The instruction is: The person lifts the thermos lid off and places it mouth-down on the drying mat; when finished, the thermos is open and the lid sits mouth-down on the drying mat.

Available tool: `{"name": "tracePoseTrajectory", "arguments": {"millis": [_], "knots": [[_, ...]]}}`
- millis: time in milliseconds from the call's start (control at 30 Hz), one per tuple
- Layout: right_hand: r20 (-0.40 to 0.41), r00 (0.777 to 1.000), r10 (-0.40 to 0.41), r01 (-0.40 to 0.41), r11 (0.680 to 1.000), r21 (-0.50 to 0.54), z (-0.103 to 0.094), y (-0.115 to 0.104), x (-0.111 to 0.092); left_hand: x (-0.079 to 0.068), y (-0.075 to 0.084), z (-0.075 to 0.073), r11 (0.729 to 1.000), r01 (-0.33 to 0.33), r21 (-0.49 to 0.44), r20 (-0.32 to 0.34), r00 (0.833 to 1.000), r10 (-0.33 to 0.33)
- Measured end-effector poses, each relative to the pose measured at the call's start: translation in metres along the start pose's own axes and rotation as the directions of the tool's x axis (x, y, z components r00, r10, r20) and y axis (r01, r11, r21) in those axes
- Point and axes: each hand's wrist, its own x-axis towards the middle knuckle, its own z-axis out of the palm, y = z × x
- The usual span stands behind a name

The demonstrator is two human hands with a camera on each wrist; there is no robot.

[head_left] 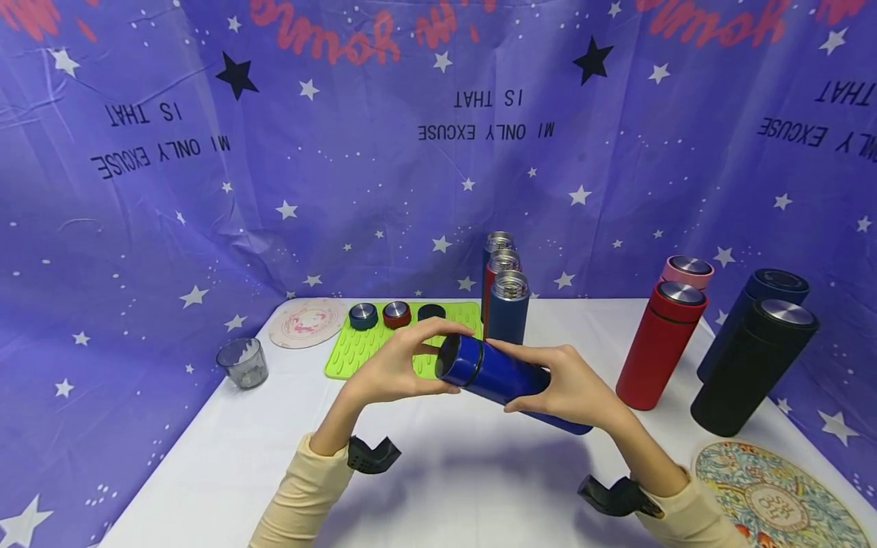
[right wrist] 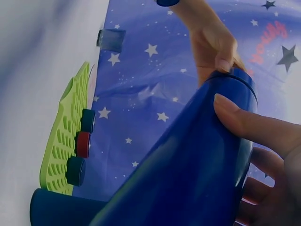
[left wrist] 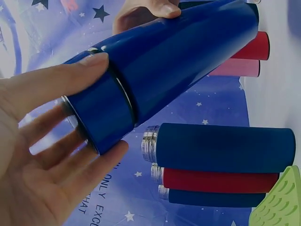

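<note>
A shiny blue thermos bottle (head_left: 503, 378) is held in the air above the white table, tilted with its lid end up to the left. My left hand (head_left: 392, 371) grips the lid (left wrist: 101, 110), thumb on one side and fingers on the other. A dark ring marks the seam between lid and body. Around the body just below that seam, the thumb and fingers of my right hand (head_left: 574, 384) hold the bottle. Behind it stand three lidless bottles: a blue one (head_left: 508, 316) in front, a red one (left wrist: 221, 180), and another blue one (left wrist: 216, 198) at the back.
Three lids, blue (head_left: 363, 317), red (head_left: 397, 315) and dark (head_left: 432, 311), sit on a green mat (head_left: 349, 358). A glass cup (head_left: 247, 367) stands left. At right are red (head_left: 658, 350), pink (head_left: 688, 268), dark blue (head_left: 736, 323) and black (head_left: 754, 373) lidded bottles, with a patterned round mat (head_left: 774, 495) in front.
</note>
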Motion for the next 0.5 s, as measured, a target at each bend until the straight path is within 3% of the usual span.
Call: {"name": "tracePoseTrajectory", "arguments": {"millis": [133,300,400,500], "knots": [[-0.067,0.996,-0.057,0.05,0.993,-0.104,0.004,-0.0016,0.0003,-0.0011,-0.0082,0.0025,0.995,0.1,0.002,-0.075,0.992,-0.1],[-0.146,0.98,-0.134,0.086,0.951,-0.297,0.0078,-0.0057,0.0007,-0.0008,-0.0071,0.0042,0.975,0.222,0.01,-0.132,0.967,-0.219],[-0.155,0.978,-0.139,0.078,0.936,-0.344,0.0083,-0.0062,0.0005,-0.0004,-0.0072,0.0042,0.97,0.243,0.019,-0.112,0.964,-0.239],[-0.137,0.983,-0.125,0.075,0.944,-0.321,0.0069,-0.0043,-0.0002,-0.0001,-0.0082,0.003,0.978,0.208,0.033,-0.062,0.977,-0.206]]}}
